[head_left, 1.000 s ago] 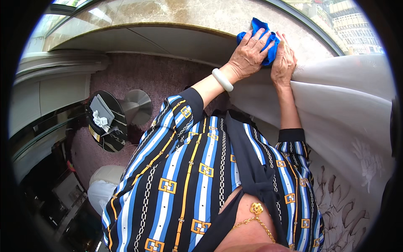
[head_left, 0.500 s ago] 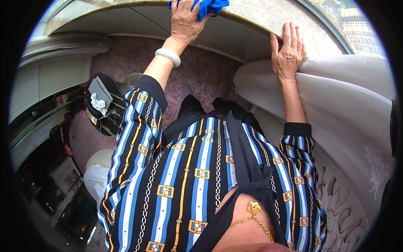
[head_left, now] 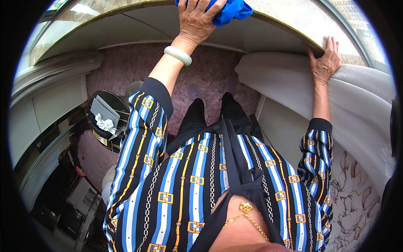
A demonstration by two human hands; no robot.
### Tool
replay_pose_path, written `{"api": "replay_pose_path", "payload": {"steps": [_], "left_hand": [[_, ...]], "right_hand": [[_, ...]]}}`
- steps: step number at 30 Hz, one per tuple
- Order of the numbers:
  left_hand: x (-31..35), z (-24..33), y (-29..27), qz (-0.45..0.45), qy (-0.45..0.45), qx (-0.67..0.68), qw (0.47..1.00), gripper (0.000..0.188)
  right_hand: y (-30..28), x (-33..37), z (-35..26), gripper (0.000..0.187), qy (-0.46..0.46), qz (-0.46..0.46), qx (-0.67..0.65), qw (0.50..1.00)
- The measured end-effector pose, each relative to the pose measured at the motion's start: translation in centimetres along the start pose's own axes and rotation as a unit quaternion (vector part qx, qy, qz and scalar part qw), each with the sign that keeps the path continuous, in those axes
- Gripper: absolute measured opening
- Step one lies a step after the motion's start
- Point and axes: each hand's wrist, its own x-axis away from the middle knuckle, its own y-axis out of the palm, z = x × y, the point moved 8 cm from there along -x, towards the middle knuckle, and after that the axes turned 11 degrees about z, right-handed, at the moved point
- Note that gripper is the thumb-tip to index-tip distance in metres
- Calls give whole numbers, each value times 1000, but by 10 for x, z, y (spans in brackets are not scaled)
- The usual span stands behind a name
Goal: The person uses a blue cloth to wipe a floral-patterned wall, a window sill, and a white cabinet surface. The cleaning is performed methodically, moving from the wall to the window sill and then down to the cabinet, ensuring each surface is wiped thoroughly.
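Observation:
A bright blue cloth (head_left: 235, 11) is bunched under my left hand (head_left: 194, 22), whose fingers press it onto the pale stone windowsill (head_left: 289, 14) at the top of the view. Part of the cloth is cut off by the upper rim. A white bangle (head_left: 178, 55) circles my left wrist. Farther right, my right hand (head_left: 325, 63) rests on the sill's front edge beside the pale curtain (head_left: 352, 86). Its fingers point forward with the thumb held apart, and nothing is in it.
Window glass (head_left: 354, 23) borders the sill. To the left stands a round black stand (head_left: 112, 97) with a grey flat box (head_left: 105, 110) and a crumpled white thing (head_left: 105, 123). Purplish carpet (head_left: 134, 59) covers the floor around my feet. Another gathered curtain (head_left: 54, 73) hangs at far left.
My left hand and the blue cloth have shifted a little to the right. My right hand has moved right and nearer along the sill's edge. The whole view has shifted slightly.

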Motion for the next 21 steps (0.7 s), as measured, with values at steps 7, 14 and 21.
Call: {"api": "replay_pose_path", "payload": {"steps": [7,14,21], "left_hand": [[-84,19,-24,92,89,-59,990,40],[-124,31,-70,132,116,-69,982,36],[-201,35,-137,285,128,-49,949,34]], "right_hand": [[-24,-47,64,91,23,143,44,989],[-69,-75,81,90,12,189,61,980],[-172,-156,83,72,8,269,24,963]]}}
